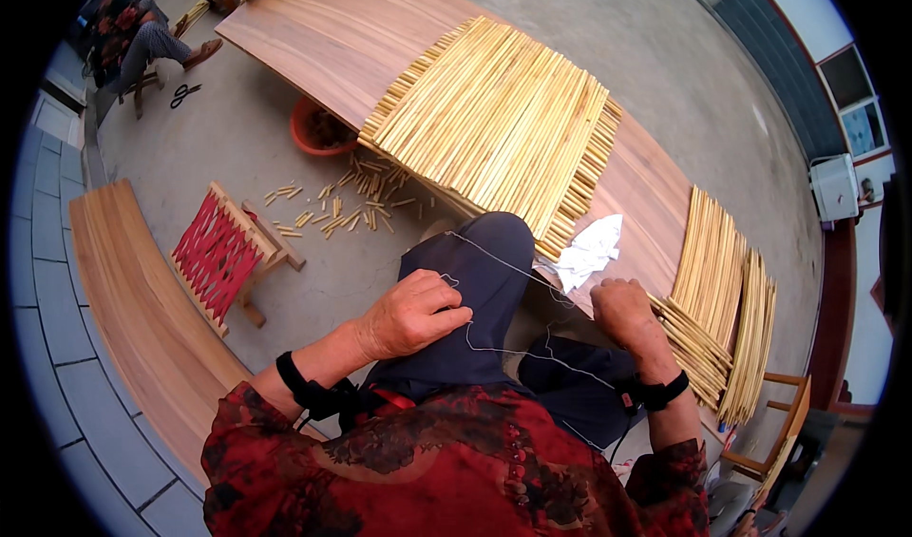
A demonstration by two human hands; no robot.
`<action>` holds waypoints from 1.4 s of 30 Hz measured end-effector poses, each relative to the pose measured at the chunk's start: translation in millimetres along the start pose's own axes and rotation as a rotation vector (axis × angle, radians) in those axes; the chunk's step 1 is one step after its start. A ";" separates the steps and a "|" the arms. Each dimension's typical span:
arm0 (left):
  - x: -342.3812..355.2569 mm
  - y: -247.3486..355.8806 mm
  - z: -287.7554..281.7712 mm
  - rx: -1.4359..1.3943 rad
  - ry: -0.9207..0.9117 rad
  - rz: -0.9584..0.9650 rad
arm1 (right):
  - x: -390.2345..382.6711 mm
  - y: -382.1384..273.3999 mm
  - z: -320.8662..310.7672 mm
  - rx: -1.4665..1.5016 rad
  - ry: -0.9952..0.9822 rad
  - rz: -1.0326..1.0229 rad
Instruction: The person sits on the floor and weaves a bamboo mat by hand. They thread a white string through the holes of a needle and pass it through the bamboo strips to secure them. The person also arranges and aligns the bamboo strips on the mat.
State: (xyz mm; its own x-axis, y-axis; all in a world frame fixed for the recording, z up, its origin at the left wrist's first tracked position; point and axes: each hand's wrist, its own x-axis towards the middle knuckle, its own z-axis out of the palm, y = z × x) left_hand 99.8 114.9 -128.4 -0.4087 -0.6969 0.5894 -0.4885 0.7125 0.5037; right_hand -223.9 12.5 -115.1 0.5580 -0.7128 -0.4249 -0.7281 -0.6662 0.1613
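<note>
A thin pale thread [501, 350] hangs in loose loops across my lap. My left hand [412, 314] pinches it above my left thigh, thumb pressed against the bent fingers. Another stretch of the thread slants from my left knee toward my right hand [623, 313], which is closed around it at the table's near edge; its fingertips are partly hidden. Just beyond that hand lies a crumpled white cloth or paper [591, 252]. A mat of straight yellow stalks [494, 109], laid side by side, covers the middle of the table ahead of my knees.
The wooden table [332, 28] runs from upper left to lower right. Loose yellow stalks [717, 290] are piled on its right end. Cut stalk pieces [347, 200] litter the floor near an orange basin [313, 128]. Left are a red-webbed stool [218, 257], scissors [184, 94] and a seated person [142, 38].
</note>
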 end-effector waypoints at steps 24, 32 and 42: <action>8.8 -9.7 -2.7 -0.042 0.173 -0.345 | 125.1 -123.6 -71.0 0.257 0.317 -0.233; 5.0 -2.2 -4.8 -0.389 0.335 -0.618 | 103.9 -123.0 -75.6 1.087 0.413 -0.183; 27.2 17.1 13.7 -0.832 0.540 -0.695 | 52.9 -143.2 -74.6 2.131 0.004 0.029</action>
State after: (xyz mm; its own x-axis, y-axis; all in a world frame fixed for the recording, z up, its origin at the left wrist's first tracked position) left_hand 69.8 107.0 -112.4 0.2152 -0.9693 0.1192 0.2499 0.1727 0.9527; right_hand -60.4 53.9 -94.3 0.5393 -0.7183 -0.4396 0.0449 0.5458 -0.8367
